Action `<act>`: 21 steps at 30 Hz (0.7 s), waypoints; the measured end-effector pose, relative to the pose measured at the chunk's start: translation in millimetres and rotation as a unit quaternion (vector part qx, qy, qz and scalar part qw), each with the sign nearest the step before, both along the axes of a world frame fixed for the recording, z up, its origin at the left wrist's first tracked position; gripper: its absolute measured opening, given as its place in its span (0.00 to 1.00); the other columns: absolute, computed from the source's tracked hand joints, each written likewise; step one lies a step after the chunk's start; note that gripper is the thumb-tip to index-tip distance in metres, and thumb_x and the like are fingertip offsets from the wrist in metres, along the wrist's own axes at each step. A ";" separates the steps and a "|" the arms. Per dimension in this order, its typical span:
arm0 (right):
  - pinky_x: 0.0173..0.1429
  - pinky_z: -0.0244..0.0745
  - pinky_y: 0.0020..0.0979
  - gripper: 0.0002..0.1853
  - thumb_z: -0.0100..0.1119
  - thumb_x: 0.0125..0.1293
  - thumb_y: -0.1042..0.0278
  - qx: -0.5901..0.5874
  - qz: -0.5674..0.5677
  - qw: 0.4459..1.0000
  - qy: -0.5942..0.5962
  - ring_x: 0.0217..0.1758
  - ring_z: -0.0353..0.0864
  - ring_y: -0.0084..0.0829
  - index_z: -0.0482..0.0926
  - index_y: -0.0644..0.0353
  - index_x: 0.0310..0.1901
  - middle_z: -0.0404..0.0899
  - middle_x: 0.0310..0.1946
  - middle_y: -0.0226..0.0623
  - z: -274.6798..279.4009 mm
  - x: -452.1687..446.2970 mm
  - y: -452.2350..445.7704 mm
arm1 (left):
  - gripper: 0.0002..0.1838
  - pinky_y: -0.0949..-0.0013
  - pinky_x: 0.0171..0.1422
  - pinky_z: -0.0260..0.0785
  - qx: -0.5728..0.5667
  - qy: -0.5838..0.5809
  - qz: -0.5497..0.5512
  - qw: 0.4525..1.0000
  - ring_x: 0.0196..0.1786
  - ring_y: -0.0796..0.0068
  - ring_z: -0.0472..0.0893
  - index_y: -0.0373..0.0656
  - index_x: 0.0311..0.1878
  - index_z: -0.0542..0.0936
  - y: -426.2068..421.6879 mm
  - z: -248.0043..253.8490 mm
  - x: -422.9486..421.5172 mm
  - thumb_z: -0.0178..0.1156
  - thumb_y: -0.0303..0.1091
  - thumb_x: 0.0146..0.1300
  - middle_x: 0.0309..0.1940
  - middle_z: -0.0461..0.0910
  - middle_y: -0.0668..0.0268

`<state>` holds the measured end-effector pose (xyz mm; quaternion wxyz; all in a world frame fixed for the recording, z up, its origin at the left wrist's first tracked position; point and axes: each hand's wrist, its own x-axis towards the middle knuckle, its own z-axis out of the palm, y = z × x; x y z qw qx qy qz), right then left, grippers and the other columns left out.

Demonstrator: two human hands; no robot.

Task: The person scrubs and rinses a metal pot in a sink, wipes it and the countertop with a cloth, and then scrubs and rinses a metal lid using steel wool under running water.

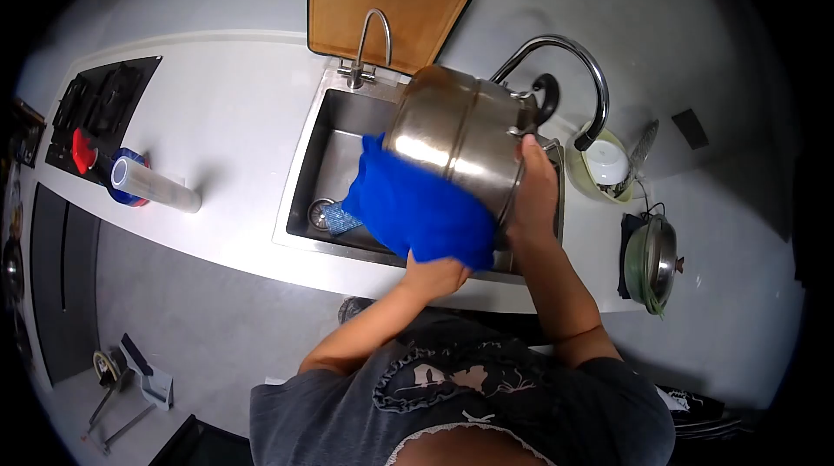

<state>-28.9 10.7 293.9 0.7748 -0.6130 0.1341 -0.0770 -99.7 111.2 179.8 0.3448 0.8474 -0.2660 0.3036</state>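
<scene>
A large stainless steel pot (452, 123) with a black side handle (546, 99) is tipped on its side above the sink (326, 140). My right hand (534, 197) grips it at the right end, thumb up near the handle's mount. In my left hand (437, 277) is a bunched blue cloth (426, 210), which lies against the pot's near side. The cloth covers most of my left fingers. A blue-and-white scrubbing pad (341, 218) rests beside the drain (320, 214) in the sink. The pot's inside is hidden from me.
A slim faucet (385, 23) and a larger curved faucet (599, 84) rise behind the sink. Right of it stand a green basin (579, 172) holding a white bowl, and a lidded pot (665, 262). A plastic-wrap roll (161, 188) and black stove (100, 110) are at left.
</scene>
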 end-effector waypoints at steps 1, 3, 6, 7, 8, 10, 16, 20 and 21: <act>0.45 0.72 0.25 0.16 0.45 0.68 0.57 0.021 -0.020 1.000 0.003 0.38 0.76 0.24 0.74 0.63 0.41 0.76 0.34 0.31 5.7 -1.4 -0.7 | 0.12 0.50 0.53 0.63 -0.006 0.010 -0.006 1.000 0.48 0.57 0.73 0.49 0.40 0.78 -2.9 -25.1 -7.9 0.56 0.39 0.52 0.40 0.76 0.60; 0.45 0.73 0.26 0.14 0.48 0.67 0.58 0.088 -0.050 0.995 -0.004 0.38 0.76 0.24 0.75 0.61 0.42 0.76 0.35 0.30 20.7 -6.1 -0.9 | 0.14 0.54 0.53 0.63 -0.043 0.033 0.003 0.999 0.46 0.57 0.73 0.47 0.41 0.77 -5.2 -77.7 -16.4 0.54 0.41 0.53 0.38 0.75 0.59; 0.43 0.72 0.26 0.13 0.51 0.66 0.59 0.152 -0.118 0.981 0.002 0.39 0.75 0.24 0.74 0.60 0.43 0.76 0.37 0.29 21.0 -8.0 -11.8 | 0.16 0.59 0.52 0.64 -0.286 0.158 -0.012 0.945 0.44 0.59 0.73 0.43 0.41 0.75 -7.0 -98.9 -25.9 0.52 0.44 0.57 0.35 0.74 0.59; 0.42 0.72 0.26 0.13 0.52 0.66 0.59 0.166 -0.141 0.976 0.006 0.39 0.75 0.24 0.73 0.59 0.44 0.75 0.37 0.29 20.1 -6.9 -16.7 | 0.16 0.61 0.51 0.64 -0.393 0.209 -0.021 0.895 0.43 0.61 0.73 0.41 0.41 0.75 -9.6 -102.3 -26.6 0.51 0.45 0.59 0.34 0.74 0.59; 0.42 0.72 0.24 0.11 0.56 0.63 0.61 0.184 -0.152 0.971 0.021 0.37 0.75 0.22 0.75 0.58 0.43 0.76 0.35 0.27 20.2 -9.4 -20.7 | 0.20 0.63 0.53 0.63 -0.469 0.248 -0.028 0.847 0.45 0.63 0.72 0.39 0.44 0.73 -14.4 -116.1 -23.0 0.47 0.47 0.62 0.37 0.73 0.58; 0.47 0.72 0.25 0.12 0.53 0.65 0.60 0.204 -0.103 0.973 0.016 0.41 0.76 0.24 0.75 0.58 0.43 0.78 0.37 0.30 24.4 -13.9 -28.6 | 0.24 0.64 0.56 0.61 -0.608 0.304 0.018 0.733 0.48 0.65 0.71 0.36 0.51 0.68 -13.7 -107.3 -15.6 0.38 0.50 0.68 0.43 0.71 0.58; 0.52 0.72 0.31 0.17 0.44 0.69 0.55 0.163 0.044 0.986 -0.001 0.46 0.76 0.30 0.74 0.60 0.46 0.78 0.42 0.35 41.3 -42.1 -47.0 | 0.26 0.64 0.61 0.60 -0.861 0.425 -0.148 0.235 0.54 0.66 0.70 0.40 0.59 0.64 -15.0 -127.3 30.8 0.34 0.51 0.70 0.51 0.69 0.58; 0.53 0.72 0.33 0.20 0.39 0.71 0.55 0.050 0.073 0.996 -0.011 0.48 0.77 0.33 0.71 0.64 0.51 0.76 0.45 0.39 48.6 -54.7 -61.5 | 0.28 0.62 0.62 0.60 -0.834 0.414 -0.341 0.130 0.55 0.63 0.69 0.40 0.60 0.64 4.0 -130.8 67.1 0.36 0.52 0.68 0.54 0.68 0.58; 0.52 0.73 0.33 0.20 0.37 0.71 0.56 0.018 0.086 0.996 -0.017 0.47 0.77 0.33 0.69 0.64 0.52 0.76 0.46 0.41 47.5 -55.3 -72.4 | 0.28 0.61 0.62 0.60 -0.826 0.404 -0.377 0.108 0.56 0.63 0.69 0.40 0.61 0.64 8.0 -129.6 76.0 0.37 0.53 0.68 0.55 0.68 0.58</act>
